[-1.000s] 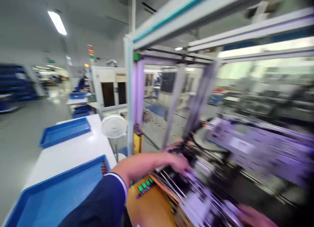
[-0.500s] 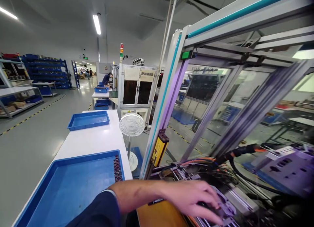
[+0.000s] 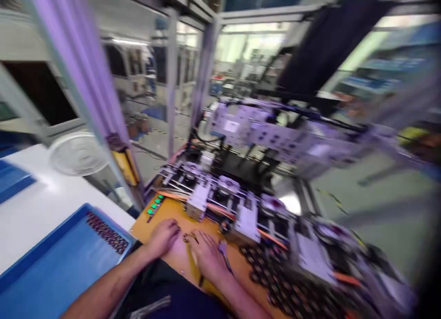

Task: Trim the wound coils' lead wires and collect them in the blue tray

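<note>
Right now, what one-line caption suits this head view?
Left hand and right hand over an orange worktop, between a blue tray and small dark parts.

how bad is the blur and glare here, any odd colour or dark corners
Head view: blur smears the fan and the right side; left hand and right hand look soft but readable; glare whitens a patch of the white table; the near post has a purple cast; the lower right corner darkens to black.
</note>
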Tool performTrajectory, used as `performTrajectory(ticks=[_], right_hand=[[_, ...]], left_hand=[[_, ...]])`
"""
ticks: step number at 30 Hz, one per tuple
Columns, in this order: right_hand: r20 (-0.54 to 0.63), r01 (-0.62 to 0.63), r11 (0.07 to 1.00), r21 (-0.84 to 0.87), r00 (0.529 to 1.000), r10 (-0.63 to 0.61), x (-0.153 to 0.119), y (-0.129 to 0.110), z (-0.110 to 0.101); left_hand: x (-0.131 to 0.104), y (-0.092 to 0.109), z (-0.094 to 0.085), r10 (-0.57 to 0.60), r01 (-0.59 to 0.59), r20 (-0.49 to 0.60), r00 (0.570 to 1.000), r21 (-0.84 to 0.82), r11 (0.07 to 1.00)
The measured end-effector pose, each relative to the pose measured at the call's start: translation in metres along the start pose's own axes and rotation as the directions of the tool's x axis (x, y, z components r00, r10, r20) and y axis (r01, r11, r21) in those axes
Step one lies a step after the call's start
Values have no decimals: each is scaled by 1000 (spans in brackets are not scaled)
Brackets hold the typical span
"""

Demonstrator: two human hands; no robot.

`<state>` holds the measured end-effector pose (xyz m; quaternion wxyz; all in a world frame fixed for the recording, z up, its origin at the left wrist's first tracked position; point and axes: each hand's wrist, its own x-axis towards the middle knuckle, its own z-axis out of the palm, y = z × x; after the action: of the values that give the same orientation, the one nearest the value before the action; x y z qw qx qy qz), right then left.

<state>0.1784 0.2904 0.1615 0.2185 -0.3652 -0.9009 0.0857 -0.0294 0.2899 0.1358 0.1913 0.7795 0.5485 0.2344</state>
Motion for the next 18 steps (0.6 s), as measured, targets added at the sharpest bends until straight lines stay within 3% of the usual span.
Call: performTrajectory(ticks=[2,5,7,10,12,14,16,18], right_hand=[[-26,-54,996,-73,998,52,-23,19,-34],[-92,-167,970,-175,984,153,-61,69,-116],[-118,-272,931,-245,961,250,-83,117,-173],[-85,-393,856,-334,918,388,-98,192,-230],[-29,-432,821,-373,890,455,-100,229,-244],[23,-452,798,-399,865,501,-99,249,-246],[51,-465,782,-414,846,531,-100,256,-242],[45,-484,767,-422,833,551,-103,257,-240]], left_hand=[[-1,3,-9,67,-67,-5,998,11,998],[11,24,-39,177,-177,-5,984,12,984],[39,57,-59,281,-281,2,960,7,960],[114,120,-71,506,-512,104,856,45,858],[170,157,-61,540,-561,198,818,62,826],[216,185,-40,559,-588,243,793,58,807],[247,202,-15,565,-601,286,774,53,797],[264,209,6,564,-609,319,762,55,791]])
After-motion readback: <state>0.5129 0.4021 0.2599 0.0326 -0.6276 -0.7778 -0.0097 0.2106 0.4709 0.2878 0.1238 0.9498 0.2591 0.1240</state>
